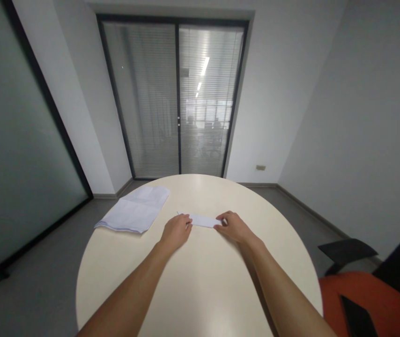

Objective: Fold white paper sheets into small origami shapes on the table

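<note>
A narrow strip of folded white paper (pixel 203 221) stretches between my two hands, low over the middle of the round table (pixel 200 281). My left hand (pixel 177 229) pinches its left end between thumb and fingers. At the other end, my right hand (pixel 233 226) grips the strip the same way. A thin tip of the paper sticks out past my left fingers. My fingers cover both ends of the strip. Further left on the table lies a stack of white paper sheets (pixel 137 209), creased and slightly uneven at the edges.
To the right of the table stands an office chair with an orange seat (pixel 368 304) and black armrests (pixel 347 250). Beyond the table are glass panels with blinds (pixel 203 117). A frosted glass wall (pixel 20 140) runs along the left, and a wall socket (pixel 261 167) sits low at the back.
</note>
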{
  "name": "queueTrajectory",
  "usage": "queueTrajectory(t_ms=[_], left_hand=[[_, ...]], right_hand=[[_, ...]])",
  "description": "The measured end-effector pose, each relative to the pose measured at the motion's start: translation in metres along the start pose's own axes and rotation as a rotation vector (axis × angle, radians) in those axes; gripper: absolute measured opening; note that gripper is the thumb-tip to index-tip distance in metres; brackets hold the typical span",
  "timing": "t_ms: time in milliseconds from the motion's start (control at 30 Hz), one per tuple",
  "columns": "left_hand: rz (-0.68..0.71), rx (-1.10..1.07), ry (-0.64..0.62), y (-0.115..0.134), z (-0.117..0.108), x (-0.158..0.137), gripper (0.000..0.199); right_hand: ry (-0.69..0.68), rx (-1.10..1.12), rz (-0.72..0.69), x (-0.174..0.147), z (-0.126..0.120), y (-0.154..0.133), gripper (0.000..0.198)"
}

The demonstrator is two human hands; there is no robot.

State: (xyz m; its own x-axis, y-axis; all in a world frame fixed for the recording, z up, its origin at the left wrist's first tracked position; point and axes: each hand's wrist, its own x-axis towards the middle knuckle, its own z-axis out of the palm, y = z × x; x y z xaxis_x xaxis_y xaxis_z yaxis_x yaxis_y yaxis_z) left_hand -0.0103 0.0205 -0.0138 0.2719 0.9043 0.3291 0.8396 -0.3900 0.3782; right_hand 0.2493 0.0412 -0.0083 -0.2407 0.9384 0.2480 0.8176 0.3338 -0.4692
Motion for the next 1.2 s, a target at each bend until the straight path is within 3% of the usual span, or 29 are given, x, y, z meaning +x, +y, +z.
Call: queueTrajectory(t_ms=[233,500,800,1200], left_hand=[[0.015,0.079,-0.053,-0.002,0.002,0.0,0.036],[0.005,0.057,0.015,-0.003,0.003,-0.002,0.053],[0.004,-0.008,0.047,-0.004,0.006,-0.001,0.064],[-0.025,-0.022,0.063,-0.003,0.007,-0.001,0.069]], right_hand=[[-0.021,-0.028,0.08,-0.001,-0.002,-0.007,0.035],[0.006,0.081,0.133,-0.002,0.001,-0.011,0.028],[-0.016,0.234,0.07,-0.007,-0.001,-0.022,0.028],[0.175,0.161,-0.13,0.001,-0.002,-0.019,0.011]])
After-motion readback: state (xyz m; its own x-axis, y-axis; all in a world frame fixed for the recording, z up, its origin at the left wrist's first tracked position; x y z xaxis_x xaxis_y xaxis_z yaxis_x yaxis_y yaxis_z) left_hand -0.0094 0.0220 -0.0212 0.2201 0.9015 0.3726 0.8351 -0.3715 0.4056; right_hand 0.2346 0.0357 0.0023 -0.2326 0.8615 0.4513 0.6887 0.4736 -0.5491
